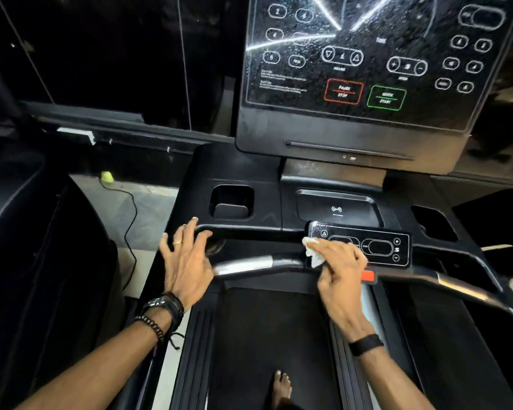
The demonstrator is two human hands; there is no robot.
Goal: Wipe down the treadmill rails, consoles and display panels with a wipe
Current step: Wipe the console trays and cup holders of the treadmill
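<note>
Head view: a treadmill is seen from above, with the person standing on the belt (267,335), one bare foot (282,386) showing at the bottom edge. A crumpled white wipe (313,251) is pinched in the curled fingers (342,257) of the right hand (338,276) and is pressed against the left end of the small control panel (365,245), just above the front handlebar (249,263). The left hand (187,261) is held open, its fingers (190,229) spread, with the fingertips laid on the upper bar (243,230) of the console and the palm over the left end of the handlebar. A ring is worn on that hand, and a watch and beaded bracelets on its wrist; a dark band is worn on the right wrist. Behind the small panel a charging pad (338,207) and a cup holder (231,201) are set into the console. The large display (367,54) rises above, speckled and streaked with light. On the floor to the left, a black cable (131,220) runs past a yellow-green object (107,176).
</note>
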